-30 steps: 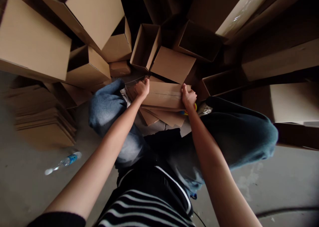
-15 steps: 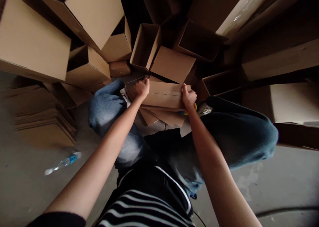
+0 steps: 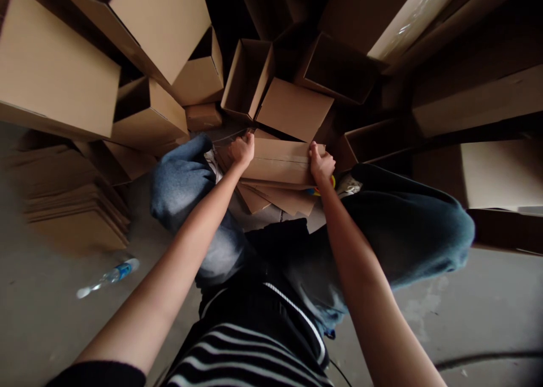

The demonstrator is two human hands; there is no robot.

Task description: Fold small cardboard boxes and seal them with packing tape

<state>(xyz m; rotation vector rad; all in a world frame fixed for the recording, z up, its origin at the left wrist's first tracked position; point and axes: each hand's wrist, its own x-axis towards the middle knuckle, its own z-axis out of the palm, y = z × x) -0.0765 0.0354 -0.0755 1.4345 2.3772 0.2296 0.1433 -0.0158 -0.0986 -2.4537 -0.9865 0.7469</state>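
Observation:
Between my knees lies a folded piece of brown cardboard (image 3: 280,160) with a crease running across it. My left hand (image 3: 242,150) is closed on its left end, and my right hand (image 3: 321,163) grips the right end, thumb on top. Beneath it, more flat cardboard sheets (image 3: 292,201) stick out towards me. Something round, yellow and blue (image 3: 314,192), perhaps a tape roll, is mostly hidden by my right wrist. Just beyond the piece, a cardboard flap (image 3: 294,110) leans against open boxes.
Open cardboard boxes (image 3: 248,78) crowd the far side, with larger boxes (image 3: 51,64) at the left and more boxes (image 3: 500,172) at the right. A stack of flat cardboard (image 3: 80,223) and a plastic bottle (image 3: 114,274) lie on the floor to the left. A dark cable (image 3: 487,357) runs at lower right.

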